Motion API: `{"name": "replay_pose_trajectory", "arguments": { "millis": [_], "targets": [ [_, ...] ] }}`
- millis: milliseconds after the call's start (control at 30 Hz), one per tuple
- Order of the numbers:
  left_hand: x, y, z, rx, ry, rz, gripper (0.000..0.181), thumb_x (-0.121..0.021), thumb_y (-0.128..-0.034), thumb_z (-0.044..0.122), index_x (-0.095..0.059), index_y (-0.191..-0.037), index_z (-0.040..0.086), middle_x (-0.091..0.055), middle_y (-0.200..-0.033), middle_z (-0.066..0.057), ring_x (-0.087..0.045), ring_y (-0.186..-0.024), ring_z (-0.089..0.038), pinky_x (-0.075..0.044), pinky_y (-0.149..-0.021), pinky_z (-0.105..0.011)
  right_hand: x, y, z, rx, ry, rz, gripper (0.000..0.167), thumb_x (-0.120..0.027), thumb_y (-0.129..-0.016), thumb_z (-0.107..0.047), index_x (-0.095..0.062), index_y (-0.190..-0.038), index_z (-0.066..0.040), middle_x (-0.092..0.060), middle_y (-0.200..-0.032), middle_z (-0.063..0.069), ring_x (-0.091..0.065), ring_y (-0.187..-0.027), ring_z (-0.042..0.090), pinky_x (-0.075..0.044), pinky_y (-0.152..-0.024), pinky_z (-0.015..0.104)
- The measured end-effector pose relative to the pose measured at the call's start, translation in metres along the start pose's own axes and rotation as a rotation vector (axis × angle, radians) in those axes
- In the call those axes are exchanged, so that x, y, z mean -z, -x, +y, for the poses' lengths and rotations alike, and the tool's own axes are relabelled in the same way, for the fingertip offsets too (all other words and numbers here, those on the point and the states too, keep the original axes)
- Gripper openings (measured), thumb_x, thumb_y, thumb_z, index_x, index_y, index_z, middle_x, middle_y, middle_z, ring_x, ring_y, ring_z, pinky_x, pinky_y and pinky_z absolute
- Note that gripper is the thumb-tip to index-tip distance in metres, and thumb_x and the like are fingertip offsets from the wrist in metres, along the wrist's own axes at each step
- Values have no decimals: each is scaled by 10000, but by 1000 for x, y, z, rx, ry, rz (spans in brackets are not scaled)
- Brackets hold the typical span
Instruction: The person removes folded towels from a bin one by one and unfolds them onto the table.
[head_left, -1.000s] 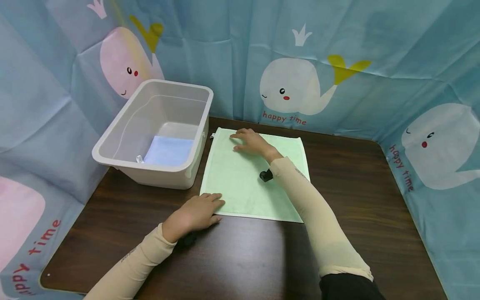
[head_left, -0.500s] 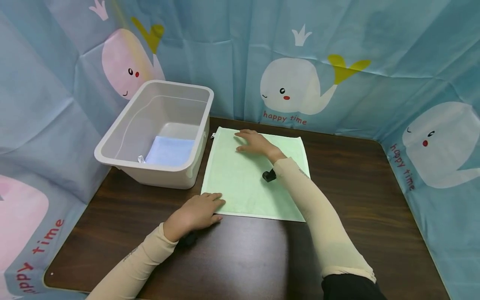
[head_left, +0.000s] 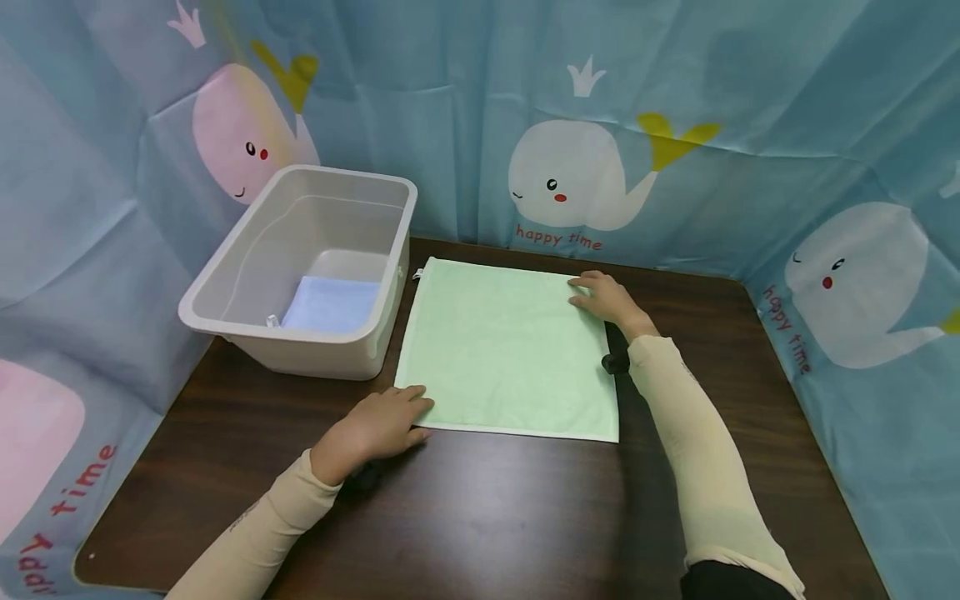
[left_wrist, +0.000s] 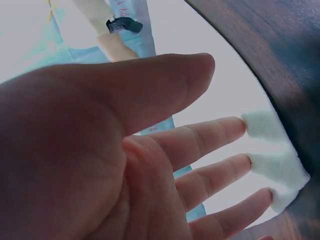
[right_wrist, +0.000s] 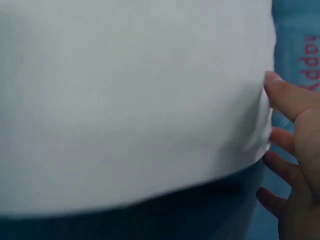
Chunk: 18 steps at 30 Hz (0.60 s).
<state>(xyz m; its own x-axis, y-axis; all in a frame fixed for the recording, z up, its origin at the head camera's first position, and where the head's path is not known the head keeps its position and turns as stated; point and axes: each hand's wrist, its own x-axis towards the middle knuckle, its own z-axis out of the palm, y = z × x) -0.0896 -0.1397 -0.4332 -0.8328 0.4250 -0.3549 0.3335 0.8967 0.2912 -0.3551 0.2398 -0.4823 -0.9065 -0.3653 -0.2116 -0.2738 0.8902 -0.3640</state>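
Note:
A pale green towel (head_left: 510,350) lies spread flat on the dark wooden table, a small white tag at its far left corner. My left hand (head_left: 378,423) rests on the near left corner with fingers stretched out; in the left wrist view, several fingertips (left_wrist: 235,127) press on the cloth. At the far right corner, my right hand (head_left: 609,298) touches the towel with fingers extended and thumb apart. The right wrist view shows its fingers (right_wrist: 285,167) along the cloth's edge, where the fabric creases slightly. That corner is partly hidden beneath the hand.
A grey plastic bin (head_left: 390,308) stands left of the towel, with a folded blue towel (head_left: 333,304) inside. Blue curtains (head_left: 465,125) printed with whales surround the table (head_left: 510,508) at the back and sides.
My right hand has slid rightward along the towel's far edge to its far right corner. My left hand has stayed on the near left corner. The view has shifted slightly.

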Motion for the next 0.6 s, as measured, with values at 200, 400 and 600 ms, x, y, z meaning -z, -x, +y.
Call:
{"name": "replay_pose_trajectory", "arguments": {
  "millis": [200, 400, 600],
  "targets": [
    [1, 3, 1, 20, 27, -20, 493, -621, -972, 311, -555, -1397, 69, -446, -1526, -183, -460, -1369, -428, -425, -1064, -607, -6, 3, 9, 25, -6, -10, 608, -496, -1029, -410, -295, -1571, -221, -127, -1668, 168, -121, -1530, 432, -152, -1176, 705],
    [1, 3, 1, 29, 45, -46, 488, -619, -973, 303, -559, -1395, 66, -430, -1544, -178, -436, -1407, -394, -408, -1088, -602, -8, 4, 11, 12, 9, -7, 622, -476, -1035, -416, -253, -1584, -227, -101, -1676, 155, -90, -1542, 414, -146, -1189, 687],
    [3, 7, 0, 41, 44, -50, 473, -643, -956, 304, -587, -1364, 72, -451, -1529, -172, -468, -1388, -379, -436, -1068, -584, -8, 5, 9, 18, -18, -30, 634, -470, -1038, -411, -226, -1591, -219, -70, -1681, 153, -54, -1547, 412, -110, -1198, 685]
  ]
}}
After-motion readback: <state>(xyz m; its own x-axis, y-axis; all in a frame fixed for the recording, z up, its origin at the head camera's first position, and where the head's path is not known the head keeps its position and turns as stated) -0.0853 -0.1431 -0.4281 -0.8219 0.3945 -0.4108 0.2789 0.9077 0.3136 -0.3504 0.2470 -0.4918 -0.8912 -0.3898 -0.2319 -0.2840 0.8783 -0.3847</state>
